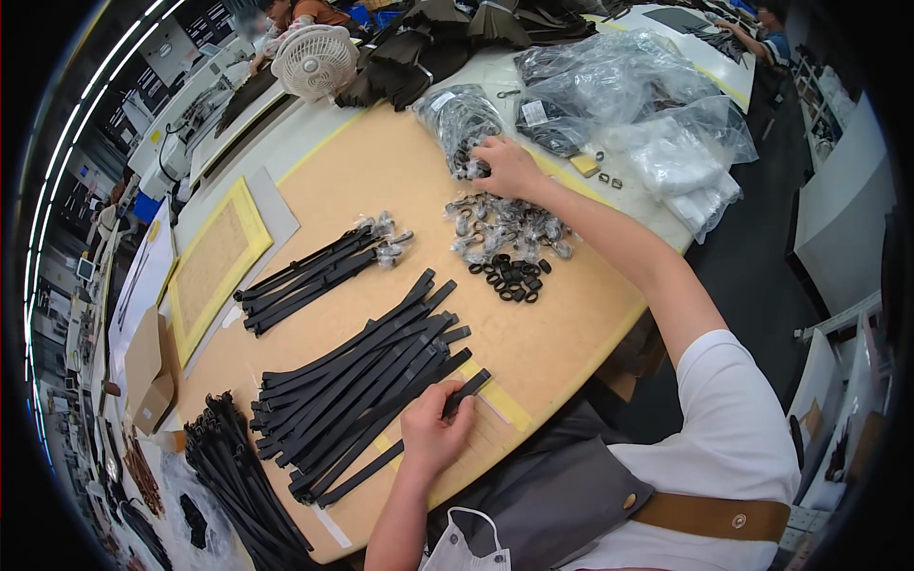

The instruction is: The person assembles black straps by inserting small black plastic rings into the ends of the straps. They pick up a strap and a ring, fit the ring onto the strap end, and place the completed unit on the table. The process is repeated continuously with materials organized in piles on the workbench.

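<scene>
- On the tan work board [381,181], near its edge closest to the person, the left hand [433,433] lies curled over a single black strap [405,443], fingers closed on it just short of the strap's far end.
- That strap lies slanted across the board's near edge, its upper end poking out past the fingers and its lower end running toward the large strap pile [357,381].
- The large strap pile, many flat black straps lying roughly parallel, lies on the board just left of the left hand and touches the held strap.
- Toward the far side of the board, the right hand [505,167] reaches out with the arm stretched long; its fingers are bent down into the mouth of a clear plastic bag of small black parts [457,119]. Whether they pinch anything cannot be told.
- Between the two hands, on the board's right half, lies a heap of small clear packets [505,228], and touching its near side a cluster of loose black rings [509,276].
- A smaller bundle of black straps [305,276] with wrapped ends lies on the board's left half, well apart from both hands.
- Beyond the board's far edge stand a white desk fan [314,59] and crumpled clear plastic bags [647,114].
- Off the board's left edge lies a yellow-framed panel [214,262].
- Below the board's near left corner, more black straps [233,471] are heaped.
</scene>
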`<control>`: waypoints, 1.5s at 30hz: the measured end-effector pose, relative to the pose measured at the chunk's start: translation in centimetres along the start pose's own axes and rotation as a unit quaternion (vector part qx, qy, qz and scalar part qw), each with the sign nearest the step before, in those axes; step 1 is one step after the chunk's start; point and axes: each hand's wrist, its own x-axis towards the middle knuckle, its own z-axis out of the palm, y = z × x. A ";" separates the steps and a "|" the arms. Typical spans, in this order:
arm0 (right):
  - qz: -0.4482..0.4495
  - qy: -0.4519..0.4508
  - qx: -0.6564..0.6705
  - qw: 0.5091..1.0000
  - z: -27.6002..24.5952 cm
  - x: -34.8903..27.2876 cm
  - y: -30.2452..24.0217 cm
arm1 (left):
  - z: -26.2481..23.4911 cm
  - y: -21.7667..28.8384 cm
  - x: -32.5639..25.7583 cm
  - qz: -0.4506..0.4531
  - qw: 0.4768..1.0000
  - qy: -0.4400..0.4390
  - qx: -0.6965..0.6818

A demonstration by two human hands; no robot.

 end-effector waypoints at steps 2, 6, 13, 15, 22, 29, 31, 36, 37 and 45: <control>-0.005 -0.011 0.011 1.000 -0.6 -1.0 -0.6 | 0.1 0.0 0.0 0.007 1.000 0.006 -0.002; -0.022 -0.056 0.011 0.998 -2.0 -3.3 -1.6 | -0.2 0.3 0.2 -0.007 1.000 -0.014 0.007; -0.040 -0.097 -0.005 0.994 -5.5 -3.3 -6.9 | -0.2 0.2 -0.1 -0.007 1.000 -0.003 -0.004; -0.069 -0.111 0.025 0.991 -4.7 -3.2 -8.0 | -0.3 0.6 0.1 -0.020 1.000 -0.007 -0.016; -0.137 -0.181 0.039 0.973 -3.0 -4.7 -9.3 | -0.2 0.1 0.3 -0.022 0.999 -0.011 -0.025; -0.193 -0.129 0.126 0.965 -4.4 -6.7 -9.1 | -0.7 0.3 0.5 -0.020 0.999 -0.035 0.001; -0.245 -0.090 0.154 0.953 -5.5 -6.9 -10.8 | -0.6 0.2 0.6 -0.024 0.999 -0.034 -0.009; -0.282 -0.246 0.229 0.898 -5.9 -9.2 -12.0 | -0.5 0.4 0.6 -0.033 0.999 -0.019 -0.031; -0.290 -0.233 0.239 0.897 -6.3 -9.7 -11.7 | -0.4 0.2 0.7 -0.017 0.999 -0.014 -0.026; -0.226 -0.114 0.220 0.942 -10.8 -2.0 -7.2 | -0.5 -0.9 0.4 -0.030 0.999 -0.040 -0.009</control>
